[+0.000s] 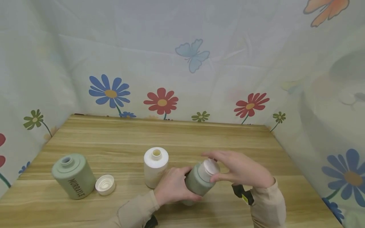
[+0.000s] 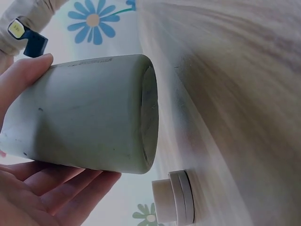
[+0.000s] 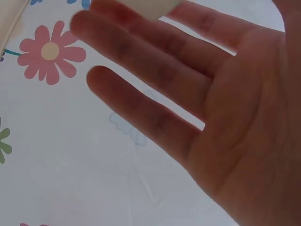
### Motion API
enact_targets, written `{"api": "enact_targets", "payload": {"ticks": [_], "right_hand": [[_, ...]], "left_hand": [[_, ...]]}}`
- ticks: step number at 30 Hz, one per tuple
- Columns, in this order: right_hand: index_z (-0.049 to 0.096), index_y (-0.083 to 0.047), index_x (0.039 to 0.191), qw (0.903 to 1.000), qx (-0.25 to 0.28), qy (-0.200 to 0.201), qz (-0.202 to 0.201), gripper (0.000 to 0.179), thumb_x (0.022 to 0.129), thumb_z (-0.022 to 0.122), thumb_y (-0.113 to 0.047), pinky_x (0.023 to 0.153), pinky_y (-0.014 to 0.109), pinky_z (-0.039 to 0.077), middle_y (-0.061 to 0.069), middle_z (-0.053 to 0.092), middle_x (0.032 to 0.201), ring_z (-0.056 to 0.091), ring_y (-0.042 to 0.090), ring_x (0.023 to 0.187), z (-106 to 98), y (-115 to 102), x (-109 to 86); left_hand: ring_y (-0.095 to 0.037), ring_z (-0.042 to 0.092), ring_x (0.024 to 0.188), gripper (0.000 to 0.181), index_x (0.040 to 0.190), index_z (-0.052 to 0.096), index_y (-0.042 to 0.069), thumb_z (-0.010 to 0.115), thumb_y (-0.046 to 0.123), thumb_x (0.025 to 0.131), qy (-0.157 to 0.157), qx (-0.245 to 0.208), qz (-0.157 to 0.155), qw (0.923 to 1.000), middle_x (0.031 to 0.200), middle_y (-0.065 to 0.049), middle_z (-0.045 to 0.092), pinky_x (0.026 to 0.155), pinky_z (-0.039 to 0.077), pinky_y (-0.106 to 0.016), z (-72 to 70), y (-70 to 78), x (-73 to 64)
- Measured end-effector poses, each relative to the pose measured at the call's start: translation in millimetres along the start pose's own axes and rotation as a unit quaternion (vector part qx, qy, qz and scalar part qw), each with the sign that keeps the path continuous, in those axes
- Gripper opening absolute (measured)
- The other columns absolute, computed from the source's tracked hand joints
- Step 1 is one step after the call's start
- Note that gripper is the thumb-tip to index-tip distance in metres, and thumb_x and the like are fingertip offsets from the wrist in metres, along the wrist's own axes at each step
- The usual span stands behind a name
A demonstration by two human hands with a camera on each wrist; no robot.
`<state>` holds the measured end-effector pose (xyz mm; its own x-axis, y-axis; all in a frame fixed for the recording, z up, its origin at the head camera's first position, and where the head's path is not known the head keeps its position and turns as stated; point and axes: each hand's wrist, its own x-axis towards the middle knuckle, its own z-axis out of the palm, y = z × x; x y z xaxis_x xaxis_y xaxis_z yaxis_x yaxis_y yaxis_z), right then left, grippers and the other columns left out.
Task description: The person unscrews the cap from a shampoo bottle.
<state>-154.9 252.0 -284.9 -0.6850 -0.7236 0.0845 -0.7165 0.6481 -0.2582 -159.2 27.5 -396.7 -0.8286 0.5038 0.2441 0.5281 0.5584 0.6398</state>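
Observation:
My left hand (image 1: 178,186) grips a sage-green bottle (image 1: 196,182) round its body, thumb on the near side. The bottle leans right, and its base (image 2: 150,120) shows raised off the tabletop in the left wrist view. Over its top, my right hand (image 1: 242,167) holds a white cap (image 1: 209,167) between thumb and fingers. In the right wrist view the other fingers (image 3: 146,117) reach out straight, with a pale edge of the cap (image 3: 153,5) at the top. Just left of my left hand stands a white bottle (image 1: 155,167) with an uncovered neck.
A second green bottle (image 1: 74,177), lettered MURRAYLE and uncapped, stands at the left. Beside it a white cap (image 1: 105,184) lies hollow side up. The left wrist view shows a pale stepped cap (image 2: 171,197) on the wooden table (image 1: 137,133). Flower-printed cloth (image 1: 137,57) encloses the table.

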Motion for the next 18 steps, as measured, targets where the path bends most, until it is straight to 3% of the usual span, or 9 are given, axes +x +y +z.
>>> {"api": "enact_targets", "payload": {"ticks": [7,13,18], "right_hand": [[0.062,-0.017,0.119,0.9988,-0.039,0.028,-0.008,0.045,0.086,0.068,-0.047,0.073,0.022,0.051,-0.010,0.067,0.104,0.059,0.003,0.084,3.5,-1.3,0.7],[0.063,-0.018,0.119,0.9982,-0.053,0.020,-0.018,0.041,0.083,0.074,-0.035,0.078,0.025,0.054,-0.009,0.067,0.110,0.063,0.004,0.089,2.9,-1.9,-0.2],[0.062,-0.020,0.121,0.9973,-0.046,0.006,-0.057,0.041,0.082,0.075,-0.025,0.082,0.028,0.055,-0.008,0.064,0.116,0.063,0.007,0.098,3.1,0.6,-1.5]], "left_hand": [[-0.001,0.062,0.076,0.063,0.107,0.067,0.019,0.087,0.048,0.055,0.004,0.014,0.007,0.9999,0.089,0.007,0.072,0.067,0.047,-0.020,1.1,0.0,0.6],[-0.001,0.061,0.075,0.063,0.107,0.067,0.020,0.086,0.049,0.055,0.000,0.019,0.008,0.9998,0.088,0.007,0.072,0.067,0.046,-0.020,1.8,-0.9,0.9],[-0.001,0.060,0.073,0.061,0.105,0.067,0.020,0.086,0.047,0.054,0.001,0.027,0.014,0.9995,0.086,0.007,0.072,0.065,0.045,-0.019,2.7,-1.3,0.2]]}}
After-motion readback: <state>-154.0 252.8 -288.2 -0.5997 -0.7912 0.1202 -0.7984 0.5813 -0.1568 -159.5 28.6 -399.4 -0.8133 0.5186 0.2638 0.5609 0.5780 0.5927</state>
